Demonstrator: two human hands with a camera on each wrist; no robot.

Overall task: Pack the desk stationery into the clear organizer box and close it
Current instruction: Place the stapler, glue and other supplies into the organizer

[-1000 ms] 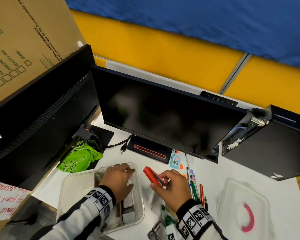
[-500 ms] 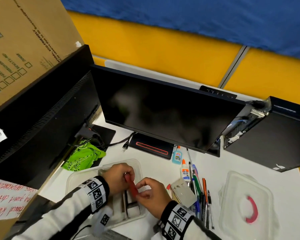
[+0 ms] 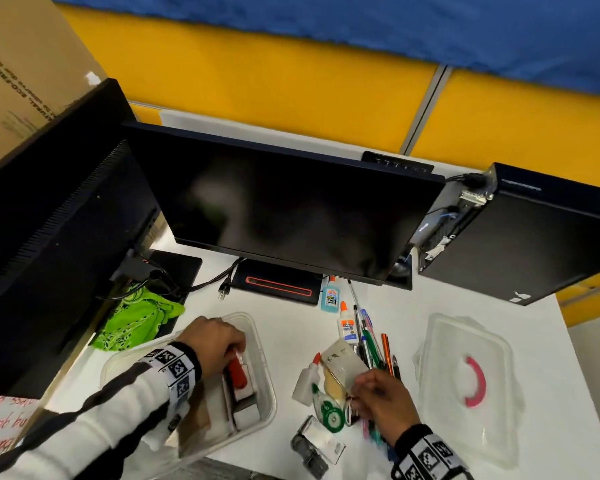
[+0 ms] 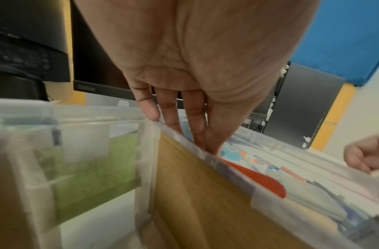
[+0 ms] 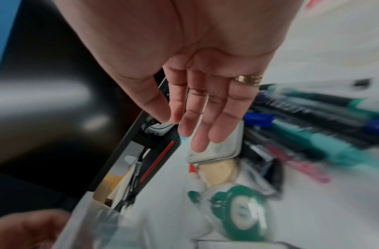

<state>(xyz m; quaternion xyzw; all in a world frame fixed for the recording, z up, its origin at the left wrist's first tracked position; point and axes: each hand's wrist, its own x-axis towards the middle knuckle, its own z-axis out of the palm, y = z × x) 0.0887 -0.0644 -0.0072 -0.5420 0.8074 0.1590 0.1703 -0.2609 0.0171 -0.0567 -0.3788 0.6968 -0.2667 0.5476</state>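
Fingers: your left hand (image 3: 219, 344) curls fingers onto the red stapler (image 3: 237, 374), seating it low; your right hand (image 3: 383, 400) hangs relaxed, holding nothing.
Organizer box (image 3: 262, 344): around your left fingers, uncovered for loading.
Lid (image 3: 465, 386): right of your right fingers, set aside.
Pens (image 3: 373, 344): just beyond your right fingertips, unpacked.

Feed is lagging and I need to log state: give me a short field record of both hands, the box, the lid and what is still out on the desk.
left hand: fingers reach into the clear plastic organizer box, at the red stapler
right hand: open over the loose pile, holds nothing
clear lid with pink handle: off, flat on the white desk, right of the pile
still out: pens, two glue bottles, green correction tape
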